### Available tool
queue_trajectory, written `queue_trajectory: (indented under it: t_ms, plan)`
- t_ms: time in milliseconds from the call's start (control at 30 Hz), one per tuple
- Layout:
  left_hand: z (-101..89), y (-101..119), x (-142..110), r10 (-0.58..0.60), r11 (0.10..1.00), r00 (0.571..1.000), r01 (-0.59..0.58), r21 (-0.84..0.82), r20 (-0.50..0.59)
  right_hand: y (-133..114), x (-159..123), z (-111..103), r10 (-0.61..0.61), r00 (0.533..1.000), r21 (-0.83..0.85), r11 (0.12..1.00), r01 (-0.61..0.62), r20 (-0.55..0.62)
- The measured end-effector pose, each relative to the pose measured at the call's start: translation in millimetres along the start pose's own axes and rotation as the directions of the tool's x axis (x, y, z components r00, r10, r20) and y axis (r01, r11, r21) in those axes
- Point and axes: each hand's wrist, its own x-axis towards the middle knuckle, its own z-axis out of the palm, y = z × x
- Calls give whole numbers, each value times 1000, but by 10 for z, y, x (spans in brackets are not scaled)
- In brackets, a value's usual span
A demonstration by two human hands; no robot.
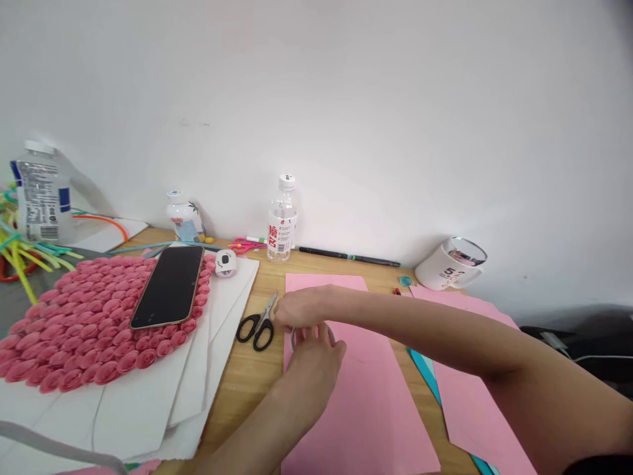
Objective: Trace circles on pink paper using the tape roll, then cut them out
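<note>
Both my hands meet over the upper left part of a pink paper sheet (361, 396) lying on the wooden desk (247, 376). My left hand (316, 359) curls its fingers down around a small round clear object (297, 338) pressed on the paper. My right hand (301, 309) reaches across from the right, fingers bunched just above that round object. What its fingers pinch is hidden. Black-handled scissors (258, 324) lie just left of the hands.
A phone (169, 286) rests on a disc of pink paper roses (84, 336) over white sheets at the left. Bottles (281, 221), a black pen (349, 256) and a white mug (448, 264) line the wall. More pink paper (475, 402) lies at the right.
</note>
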Motion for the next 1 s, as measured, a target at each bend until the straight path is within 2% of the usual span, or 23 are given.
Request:
queue_trajectory:
  t_ms: [67,233,400,467,567,667,767,867,933,1000]
  plan:
    - [10,4,13,11,999,1000,-12,49,20,52,-40,-116,-89,980,-103,989,109,177]
    - [-38,-11,59,14,1000,993,-13,-11,118,263,-130,-236,-226,956,-186,948,260,187]
    - [-161,-49,65,35,979,980,5,-204,196,547,-233,-141,-214,971,-139,964,227,103]
    - [-214,-67,56,36,964,979,20,-266,203,659,-320,-88,-203,978,-56,977,205,38]
    - [-261,-85,43,20,955,980,39,-295,196,782,-533,10,-186,976,161,966,202,-111]
    - [-232,-94,48,35,958,982,20,-287,185,826,-823,180,-78,959,355,918,176,-273]
    - [-129,-112,82,54,965,987,-14,-260,149,767,-1130,447,65,917,453,882,131,-393]
    - [-26,-155,134,60,968,996,-41,-246,68,589,-1384,774,151,885,467,881,81,-440]
    - [-6,-183,175,82,969,994,-63,-238,72,415,-1487,1003,184,853,431,901,52,-488]
    - [-38,-196,223,78,974,992,-54,-220,99,214,-1509,1231,174,800,378,923,71,-575]
